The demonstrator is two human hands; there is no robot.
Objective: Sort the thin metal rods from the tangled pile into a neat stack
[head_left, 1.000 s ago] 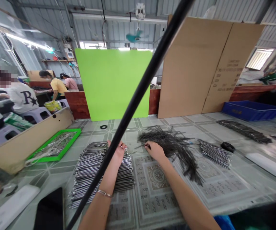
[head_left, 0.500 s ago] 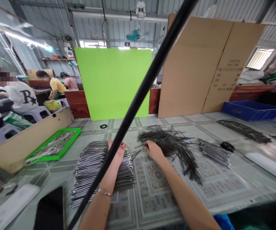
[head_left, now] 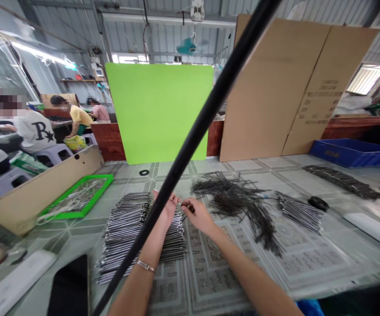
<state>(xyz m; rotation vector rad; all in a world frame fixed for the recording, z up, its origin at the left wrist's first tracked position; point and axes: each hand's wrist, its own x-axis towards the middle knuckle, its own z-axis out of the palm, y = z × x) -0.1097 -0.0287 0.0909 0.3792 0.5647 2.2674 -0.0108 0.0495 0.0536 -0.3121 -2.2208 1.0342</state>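
My left hand point(head_left: 168, 211) is turned palm up over a bundle of shiny metal rods point(head_left: 124, 232). Its fingers close on one thin metal rod that points toward my right hand; the black bar hides part of this hand. My right hand point(head_left: 199, 216) pinches a thin dark stick, mostly hidden by the fingers, at the end of that rod. Just beyond my right hand lies a loose heap of dark thin sticks point(head_left: 232, 202). Farther right is a smaller group of metal rods point(head_left: 298, 213).
A black bar point(head_left: 190, 149) crosses the view diagonally. On the table are a green tray point(head_left: 89, 206) with small parts, a phone point(head_left: 69, 287), a black ring point(head_left: 318, 203) and a blue bin point(head_left: 354, 153). Green point(head_left: 160, 114) and cardboard point(head_left: 272, 87) panels stand behind. Several people sit at left.
My right hand has moved left from the edge of the dark heap to meet my left hand. My left hand stays over the rod bundle. The view has shifted slightly.
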